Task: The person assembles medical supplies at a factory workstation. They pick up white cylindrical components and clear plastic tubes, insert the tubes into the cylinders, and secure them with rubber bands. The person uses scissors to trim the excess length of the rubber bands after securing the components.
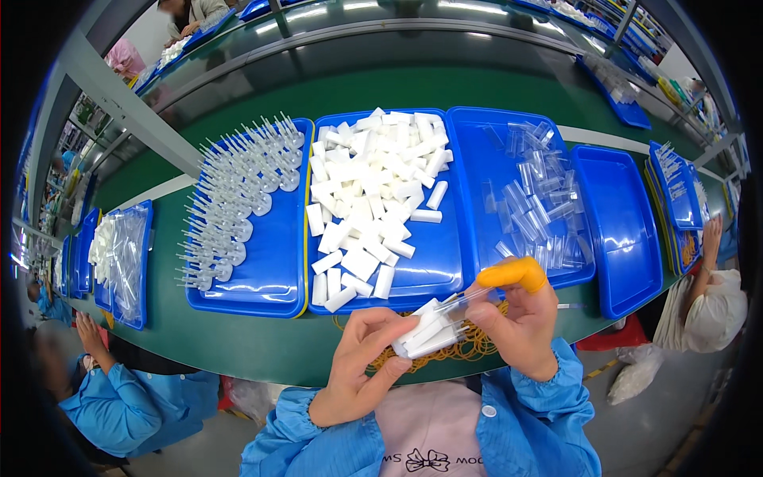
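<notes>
Close to my body, my left hand grips the near end of a clear plastic piece with white cylinders in it. Its thumb and fingers press the piece from both sides. My right hand wears an orange finger cot on one finger. Between that hand's thumb and fingers is a clear plastic tube, at the far end of the same piece. How the tube and the piece meet is hard to make out. Many yellow-brown rubber bands lie on the table beneath both hands.
Beyond my hands, blue trays hold clear pronged parts, white cylinders and clear tubes. Another blue tray stands to the right. Bagged parts sit at the left. Co-workers sit on both sides; a blue sleeve shows at left.
</notes>
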The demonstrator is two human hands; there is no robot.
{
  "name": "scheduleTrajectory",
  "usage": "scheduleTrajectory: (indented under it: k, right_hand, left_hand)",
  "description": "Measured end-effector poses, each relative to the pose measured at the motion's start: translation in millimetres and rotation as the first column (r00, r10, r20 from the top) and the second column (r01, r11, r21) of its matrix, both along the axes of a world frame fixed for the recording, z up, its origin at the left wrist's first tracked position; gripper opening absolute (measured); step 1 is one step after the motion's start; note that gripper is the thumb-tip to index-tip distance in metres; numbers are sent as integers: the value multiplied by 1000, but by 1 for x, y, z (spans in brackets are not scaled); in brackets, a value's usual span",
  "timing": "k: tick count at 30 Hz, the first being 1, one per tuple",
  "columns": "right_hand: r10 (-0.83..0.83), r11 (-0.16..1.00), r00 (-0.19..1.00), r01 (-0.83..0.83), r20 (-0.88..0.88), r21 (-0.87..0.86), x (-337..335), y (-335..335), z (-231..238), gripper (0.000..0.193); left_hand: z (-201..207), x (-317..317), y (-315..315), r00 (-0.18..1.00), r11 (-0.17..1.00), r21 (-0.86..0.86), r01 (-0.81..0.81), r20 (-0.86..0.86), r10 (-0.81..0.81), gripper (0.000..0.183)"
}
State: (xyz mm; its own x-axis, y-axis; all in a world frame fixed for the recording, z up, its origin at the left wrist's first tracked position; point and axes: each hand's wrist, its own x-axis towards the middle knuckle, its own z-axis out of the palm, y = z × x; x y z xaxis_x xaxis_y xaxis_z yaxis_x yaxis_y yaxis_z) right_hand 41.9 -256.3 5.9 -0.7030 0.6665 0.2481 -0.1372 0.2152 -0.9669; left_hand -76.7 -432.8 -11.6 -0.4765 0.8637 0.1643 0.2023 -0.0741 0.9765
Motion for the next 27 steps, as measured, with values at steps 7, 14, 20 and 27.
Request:
scheduleTrajectory:
  k: [7, 14, 20, 27]
  right_hand:
    - [78, 977, 997, -77, -3, -201, 0, 6, 0, 30]
    - [13, 998, 999, -11, -41, 56, 6, -5, 1, 30]
    - [-30, 999, 996, 28, -80, -31, 1, -9, 3, 31]
    - [41, 996, 999, -42, -12, -79, 0, -2, 6, 28]
  left_hand:
    - [-5, -4, 2, 998, 998, 17, 63, -12, -63, 35]
    - [2, -4, 5, 996, 997, 18, 81, -44, -80, 36]
    - [4, -11, 4, 977, 978, 19, 208, -58, -207, 38]
    - [-5, -1, 3, 991, 987, 86, -135, 13, 134, 42]
